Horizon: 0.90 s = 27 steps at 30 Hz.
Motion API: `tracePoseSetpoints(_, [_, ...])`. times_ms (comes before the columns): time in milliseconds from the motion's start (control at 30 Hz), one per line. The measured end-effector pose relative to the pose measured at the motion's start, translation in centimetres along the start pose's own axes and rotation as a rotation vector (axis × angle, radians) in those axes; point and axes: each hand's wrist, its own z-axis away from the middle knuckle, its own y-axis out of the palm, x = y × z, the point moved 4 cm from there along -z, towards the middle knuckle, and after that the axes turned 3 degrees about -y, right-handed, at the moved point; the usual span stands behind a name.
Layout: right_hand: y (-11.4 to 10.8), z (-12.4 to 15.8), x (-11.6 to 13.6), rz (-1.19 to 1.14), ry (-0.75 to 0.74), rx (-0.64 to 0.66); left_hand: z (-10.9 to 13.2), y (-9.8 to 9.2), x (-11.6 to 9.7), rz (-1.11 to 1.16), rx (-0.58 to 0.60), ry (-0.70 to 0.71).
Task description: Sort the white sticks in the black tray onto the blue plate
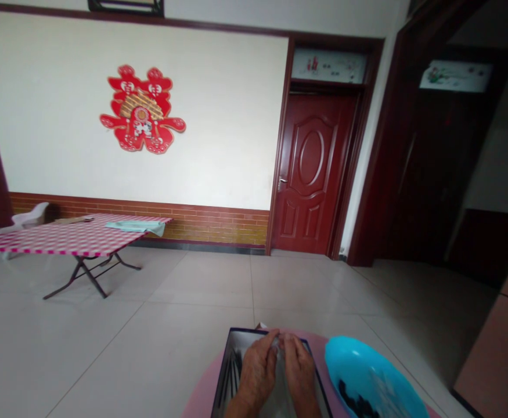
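Above a dark-rimmed box (224,371), my left hand (257,368) and my right hand (298,366) are close together, their fingertips nearly meeting. Both hands pinch a clear, thin plastic piece (278,354) that hangs between them. Its lower part is hard to make out. Several dark, slender items (235,366) lie along the left side of the box. To the right of the box stands a blue basin (353,354) with black pieces (358,400) and clear plastic (388,395) in it.
Box and basin rest on a pink round table (204,386). A folding table (68,235) with a checked cover and a light green cloth (138,225) stands at the left, a white chair (33,216) behind it. A brownish cabinet (497,342) is at the right edge.
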Motion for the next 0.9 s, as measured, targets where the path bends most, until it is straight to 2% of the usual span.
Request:
tracePoseSetpoints(133, [0.1,0.7,1.2,0.072,-0.113,0.01,0.0,0.0,0.3,-0.006,-0.003,0.04])
tracePoseSetpoints(267, [0.3,0.8,2.4,0.086,-0.139,-0.025,-0.1,-0.2,0.8,-0.019,0.012,0.047])
tracePoseSetpoints(367, [-0.3,-0.6,3.0,0.086,-0.123,-0.107,-0.2,-0.5,1.0,-0.024,0.004,0.025])
tracePoseSetpoints(467, [-2.3,-3.0,3.1,0.18,-0.116,-0.128,-0.3,-0.8,0.9,-0.038,-0.007,0.007])
tracePoseSetpoints(533, [-4.5,-4.6,2.6,0.274,-0.11,-0.093,-0.3,-0.9,0.8,-0.046,-0.006,-0.005])
tracePoseSetpoints(633, [-9.5,-6.3,1.1,0.361,-0.106,-0.02,-0.3,-0.7,0.6,-0.044,0.005,-0.015])
tracePoseSetpoints(800, [-19.0,-6.8,-2.5,0.557,-0.041,0.061,-0.4,-0.6,0.4,-0.025,0.002,-0.035])
tracePoseSetpoints(900, [-22.9,-6.8,-4.8,0.676,0.018,0.064,-0.5,-0.7,0.2,-0.027,-0.005,-0.055])
